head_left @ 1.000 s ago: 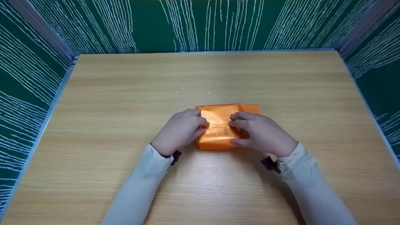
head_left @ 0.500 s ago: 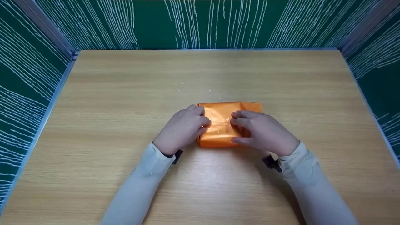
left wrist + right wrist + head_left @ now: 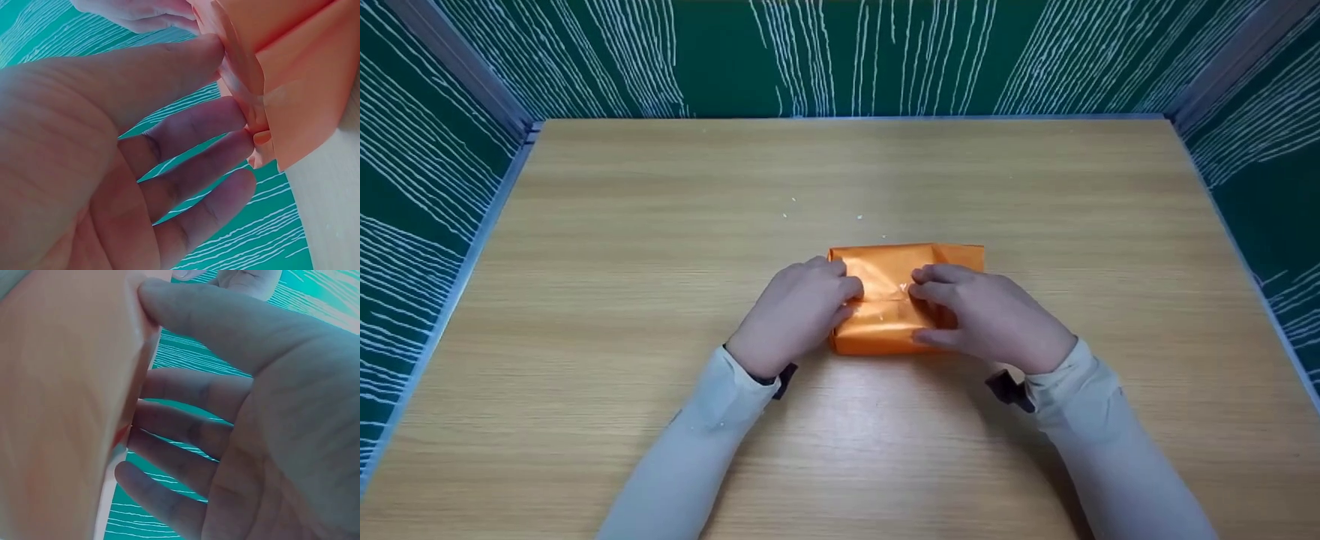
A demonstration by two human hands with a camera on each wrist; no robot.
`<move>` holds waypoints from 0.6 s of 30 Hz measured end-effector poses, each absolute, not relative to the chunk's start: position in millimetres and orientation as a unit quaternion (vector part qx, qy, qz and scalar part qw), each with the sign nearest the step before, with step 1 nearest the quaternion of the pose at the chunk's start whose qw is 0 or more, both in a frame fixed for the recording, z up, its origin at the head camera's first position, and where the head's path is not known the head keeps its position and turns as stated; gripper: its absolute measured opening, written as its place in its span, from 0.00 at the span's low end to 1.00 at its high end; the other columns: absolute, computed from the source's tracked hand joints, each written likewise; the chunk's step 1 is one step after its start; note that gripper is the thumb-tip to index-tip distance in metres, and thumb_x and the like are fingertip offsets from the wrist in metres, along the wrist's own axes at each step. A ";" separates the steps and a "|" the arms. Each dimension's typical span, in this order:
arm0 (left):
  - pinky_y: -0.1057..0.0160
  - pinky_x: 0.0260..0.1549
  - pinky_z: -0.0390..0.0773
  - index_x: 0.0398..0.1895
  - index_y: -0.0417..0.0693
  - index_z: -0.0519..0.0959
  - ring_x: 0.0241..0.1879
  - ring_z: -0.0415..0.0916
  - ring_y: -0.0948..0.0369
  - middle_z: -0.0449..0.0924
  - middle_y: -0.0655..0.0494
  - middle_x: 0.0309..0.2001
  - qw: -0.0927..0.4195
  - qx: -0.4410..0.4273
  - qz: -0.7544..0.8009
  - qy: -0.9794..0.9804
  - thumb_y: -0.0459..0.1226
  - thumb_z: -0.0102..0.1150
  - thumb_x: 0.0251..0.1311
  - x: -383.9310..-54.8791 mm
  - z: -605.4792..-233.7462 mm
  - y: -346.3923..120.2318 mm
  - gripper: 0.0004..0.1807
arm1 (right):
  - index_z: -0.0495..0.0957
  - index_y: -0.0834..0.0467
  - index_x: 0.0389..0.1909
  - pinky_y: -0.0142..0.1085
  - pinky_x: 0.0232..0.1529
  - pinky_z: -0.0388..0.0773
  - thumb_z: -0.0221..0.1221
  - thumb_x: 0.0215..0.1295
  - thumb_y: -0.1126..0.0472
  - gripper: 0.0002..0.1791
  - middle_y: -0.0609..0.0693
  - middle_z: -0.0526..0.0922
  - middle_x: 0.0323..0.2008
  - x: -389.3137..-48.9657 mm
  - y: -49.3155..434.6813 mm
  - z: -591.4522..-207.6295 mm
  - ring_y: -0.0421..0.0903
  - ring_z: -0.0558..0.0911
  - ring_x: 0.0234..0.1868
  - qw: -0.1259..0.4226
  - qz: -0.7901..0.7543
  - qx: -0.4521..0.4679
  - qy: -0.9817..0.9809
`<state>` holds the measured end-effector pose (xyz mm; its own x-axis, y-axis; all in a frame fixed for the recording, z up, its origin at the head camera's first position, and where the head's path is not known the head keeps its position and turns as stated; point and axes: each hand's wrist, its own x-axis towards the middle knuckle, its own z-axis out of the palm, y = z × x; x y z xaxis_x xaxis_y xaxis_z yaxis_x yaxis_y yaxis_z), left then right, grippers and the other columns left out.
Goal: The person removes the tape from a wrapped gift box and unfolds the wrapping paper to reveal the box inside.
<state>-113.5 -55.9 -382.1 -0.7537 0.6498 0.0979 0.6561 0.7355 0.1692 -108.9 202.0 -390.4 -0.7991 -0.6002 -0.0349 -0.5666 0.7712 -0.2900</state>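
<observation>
Between both hands point(image 3: 799, 311) point(image 3: 997, 319), orange packet point(image 3: 883, 334).

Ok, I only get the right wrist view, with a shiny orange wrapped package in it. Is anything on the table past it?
Observer: Yes, in the head view a few tiny white specks lie on the light-brown wood-grain table beyond the shiny orange wrapped package.
Operator: And what's on the person's arms?
Observer: Pale, long fabric sleeves, seen in the head view.
Operator: I just see a bit of the other hand up top. What's it touching?
Observer: In the left wrist view, the bare left hand has its thumb against the package's creased, folded end.
</observation>
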 end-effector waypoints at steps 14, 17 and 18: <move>0.54 0.36 0.80 0.38 0.49 0.86 0.34 0.78 0.52 0.79 0.53 0.34 0.023 -0.341 -0.082 -0.936 0.36 0.64 0.69 -112.7 -382.3 -52.1 0.03 | 0.82 0.56 0.63 0.55 0.62 0.77 0.75 0.58 0.45 0.34 0.57 0.79 0.66 -110.9 204.5 -388.4 0.59 0.79 0.64 0.078 -0.143 -0.295 0.941; 0.54 0.36 0.80 0.37 0.49 0.86 0.34 0.79 0.52 0.80 0.53 0.34 0.029 -0.343 -0.079 -0.935 0.35 0.63 0.70 -111.7 -382.4 -52.2 0.04 | 0.82 0.56 0.62 0.55 0.62 0.77 0.75 0.58 0.45 0.34 0.57 0.79 0.66 -110.9 203.7 -387.5 0.59 0.78 0.65 0.083 -0.142 -0.293 0.942; 0.54 0.36 0.80 0.37 0.49 0.86 0.33 0.79 0.52 0.80 0.53 0.34 0.029 -0.344 -0.078 -0.935 0.35 0.63 0.70 -111.0 -382.0 -52.4 0.04 | 0.82 0.56 0.63 0.55 0.63 0.76 0.75 0.58 0.45 0.34 0.57 0.79 0.66 -110.4 203.2 -386.8 0.59 0.78 0.65 0.086 -0.141 -0.293 0.942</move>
<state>-111.0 -52.4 -382.0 -0.7619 0.6386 0.1079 0.6477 0.7514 0.1263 -110.4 203.2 -386.8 -0.8131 -0.5768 -0.0786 -0.5283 0.7878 -0.3166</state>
